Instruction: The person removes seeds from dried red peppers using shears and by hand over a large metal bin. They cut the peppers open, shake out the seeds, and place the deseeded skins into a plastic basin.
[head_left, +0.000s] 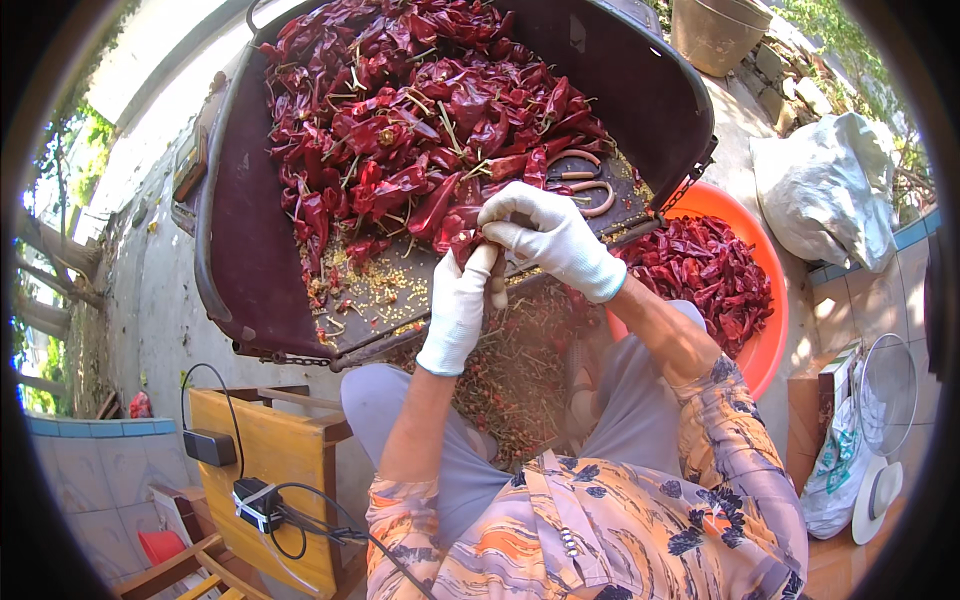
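Observation:
Both my hands wear white knit gloves and meet over the front edge of a maroon metal cart bed (247, 240). Between them is a dried red chili pepper (463, 238). My left hand (459, 311) grips it from below with thumb and fingers. My right hand (551, 238) pinches at its end from above, its fingertips partly hidden. A large heap of dried red chilies (420, 112) with pale stems fills the bed behind. Scissors (600, 196) with pinkish handles lie just beyond my right hand, blades covered. Yellow seeds (382, 289) are scattered on the bed floor.
An orange basin (776, 300) of chilies (705, 277) stands at right, beside a white sack (825, 187). Stems and scraps (510, 375) litter the ground between my legs. A yellow wooden stool (292, 442) with cabled black devices stands at left. Chains (296, 361) hang at the cart's corners.

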